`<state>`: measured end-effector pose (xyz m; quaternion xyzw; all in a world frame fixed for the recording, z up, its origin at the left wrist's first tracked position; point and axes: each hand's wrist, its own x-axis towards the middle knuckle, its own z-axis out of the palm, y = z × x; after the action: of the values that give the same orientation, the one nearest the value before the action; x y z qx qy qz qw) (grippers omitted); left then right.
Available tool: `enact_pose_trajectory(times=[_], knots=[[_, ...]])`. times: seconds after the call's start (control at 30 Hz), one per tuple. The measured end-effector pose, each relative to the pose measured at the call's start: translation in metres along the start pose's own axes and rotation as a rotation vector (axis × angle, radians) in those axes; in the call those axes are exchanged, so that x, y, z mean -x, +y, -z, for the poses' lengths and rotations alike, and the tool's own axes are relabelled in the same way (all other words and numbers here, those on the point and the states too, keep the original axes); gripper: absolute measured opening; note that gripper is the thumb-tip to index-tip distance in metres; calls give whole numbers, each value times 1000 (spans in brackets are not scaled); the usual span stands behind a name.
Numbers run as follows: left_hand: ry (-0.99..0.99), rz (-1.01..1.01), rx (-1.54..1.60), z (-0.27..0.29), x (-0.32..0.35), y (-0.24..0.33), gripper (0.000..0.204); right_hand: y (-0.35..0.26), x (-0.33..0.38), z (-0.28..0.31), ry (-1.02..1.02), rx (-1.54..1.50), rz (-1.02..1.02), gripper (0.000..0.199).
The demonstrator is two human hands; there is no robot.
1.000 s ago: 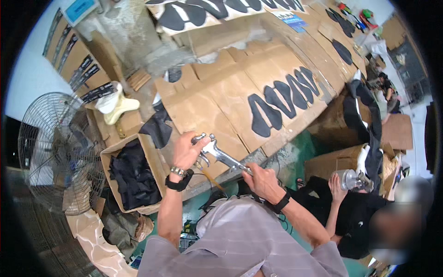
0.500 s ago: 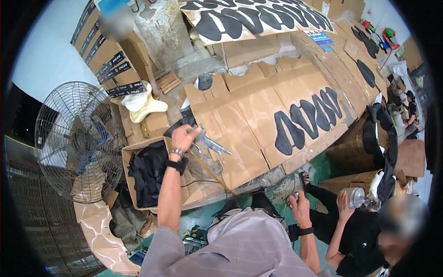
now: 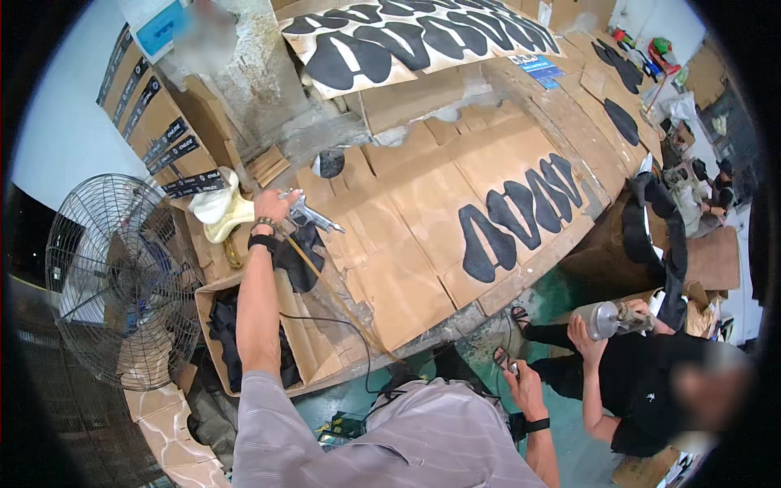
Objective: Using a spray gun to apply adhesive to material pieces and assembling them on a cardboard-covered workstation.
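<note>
A silver spray gun [image 3: 313, 216] is gripped in my left hand [image 3: 273, 206], fingers closed round its handle, above the far left corner of the cardboard-covered table [image 3: 399, 236]. A yellowish hose [image 3: 313, 264] runs from the gun down across the table. Below the hand lies a black sheet piece [image 3: 301, 262]. Several black insole-shaped pieces [image 3: 514, 218] lie in a row on the cardboard, right of the gun. My right hand [image 3: 529, 390] hangs low by my side, closed on something small whose kind I cannot make out.
An open cardboard box [image 3: 299, 346] with black pieces stands left, next to a caged fan [image 3: 122, 276]. A pale board [image 3: 333, 85] at the back bears more black pieces. A co-worker [image 3: 651, 390] sits right, holding a metal canister [image 3: 598, 320].
My left hand has moved up and left with the spray gun, toward the table's back corner. My right hand has dropped slightly. The co-worker's canister has shifted left.
</note>
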<state>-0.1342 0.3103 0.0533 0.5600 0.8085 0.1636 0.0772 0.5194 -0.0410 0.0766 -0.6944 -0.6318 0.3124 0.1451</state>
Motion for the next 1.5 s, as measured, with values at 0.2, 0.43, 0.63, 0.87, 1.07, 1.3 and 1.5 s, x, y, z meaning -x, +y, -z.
enact_pose_trajectory(times=[0.2,0.43,0.63,0.87,1.07,1.3,1.5], knots=[[203,9,-26,-18,-23,-47,60,12,-10,-1,-37,30,26,26],[161,-215,275,-65,99,72,48,-26,-25,10,-46,-37,41,30],[-423,-223,876,-38,271,201,23,-113,-49,31,-99,-139,131,38],[-779,-267,1072,-17,333,251,25,-133,-35,29,1,-241,252,39],[-764,-391,1097,-38,332,280,41,-120,-2,18,63,-210,235,38],[-326,-742,1010,-20,322,368,52,-98,6,48,281,-457,-37,24],[-65,-1043,698,3,296,451,74,-55,-24,78,504,-463,15,20]])
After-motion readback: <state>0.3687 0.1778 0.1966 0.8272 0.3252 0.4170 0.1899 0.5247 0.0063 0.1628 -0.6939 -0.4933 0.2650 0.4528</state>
